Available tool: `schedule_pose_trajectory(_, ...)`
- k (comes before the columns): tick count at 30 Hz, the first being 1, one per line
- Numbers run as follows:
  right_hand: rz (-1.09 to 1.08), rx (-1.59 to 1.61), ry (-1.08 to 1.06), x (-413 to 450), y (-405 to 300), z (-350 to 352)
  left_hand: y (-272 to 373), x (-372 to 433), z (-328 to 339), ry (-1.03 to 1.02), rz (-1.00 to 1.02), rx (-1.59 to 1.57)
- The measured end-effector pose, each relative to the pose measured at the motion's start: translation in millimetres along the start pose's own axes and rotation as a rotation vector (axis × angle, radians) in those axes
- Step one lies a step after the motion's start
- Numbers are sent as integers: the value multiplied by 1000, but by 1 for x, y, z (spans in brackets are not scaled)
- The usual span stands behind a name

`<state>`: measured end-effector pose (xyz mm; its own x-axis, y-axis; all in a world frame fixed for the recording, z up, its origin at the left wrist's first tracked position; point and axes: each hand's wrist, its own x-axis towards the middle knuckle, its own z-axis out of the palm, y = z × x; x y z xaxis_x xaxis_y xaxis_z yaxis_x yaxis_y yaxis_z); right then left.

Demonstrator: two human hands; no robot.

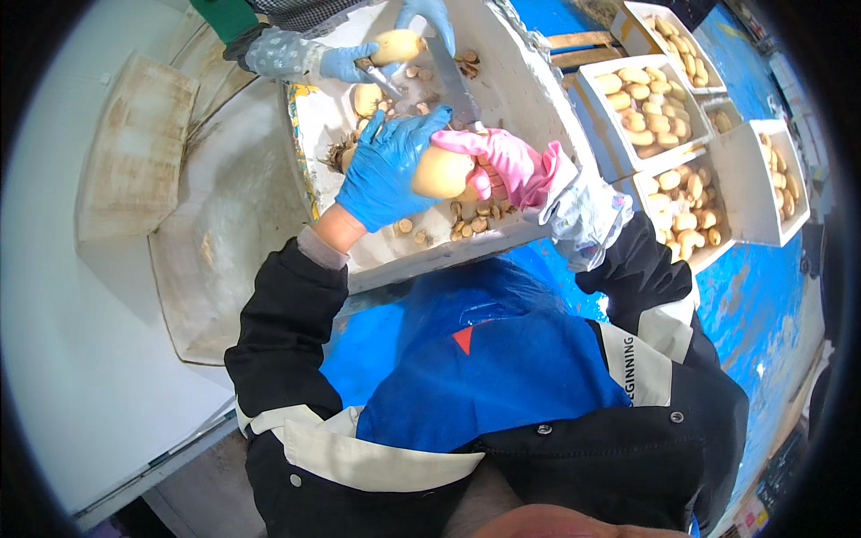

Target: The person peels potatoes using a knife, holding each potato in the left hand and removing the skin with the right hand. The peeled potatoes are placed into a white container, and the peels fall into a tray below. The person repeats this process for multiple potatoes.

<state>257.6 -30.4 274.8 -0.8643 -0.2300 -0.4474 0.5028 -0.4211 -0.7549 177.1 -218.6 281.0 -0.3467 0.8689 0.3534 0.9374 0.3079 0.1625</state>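
Observation:
My left hand, in a blue glove, grips a pale lotus root segment above a white foam box. My right hand, in a pink glove, is closed around the handle of a knife, beside that segment's right end. The broad steel blade points away from me over the box; its handle is mostly hidden. Root trimmings and cut slices lie on the box bottom. Another root piece with a fibrous tuft sits partly behind my left hand.
Across the box, a co-worker's blue-gloved hands are near another lotus root, one with a small knife. Foam boxes of lotus roots stand on the right. A dingy white tub is at left.

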Motion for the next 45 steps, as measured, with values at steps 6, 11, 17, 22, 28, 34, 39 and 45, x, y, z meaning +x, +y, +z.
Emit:
schedule_pose_trajectory(6, 44, 256, -136, 11, 4, -24, 20, 3, -14, 60, -73, -38)
schedule_pose_trajectory(11, -7, 413, -291, 21, 6, -32, 22, -14, -29, 278, -78, -76)
schedule_pose_trajectory(17, 323, 810, -568, 25, 4, -40, -16, -42, -12, 335, -720, -1496)
schedule_pose_trajectory(22, 252, 747, -563, 24, 16, -21, -24, -22, 1, 430, -616, -2217)
schedule_pose_trajectory(28, -367, -449, 178, -8, -2, -17, -14, -7, -3, 382, -758, -1394)
schedule_pose_trajectory(34, -591, -1330, 319, -4, -26, -7, -5, -10, 13, 136, -782, -1190)
schedule_pose_trajectory(39, -710, -1357, 343, 1, -21, -5, 8, -12, 12, 231, -743, -1202)
schedule_pose_trajectory(45, -744, -1390, 360, 2, -19, -6, 6, -17, 9, 169, -707, -1162)
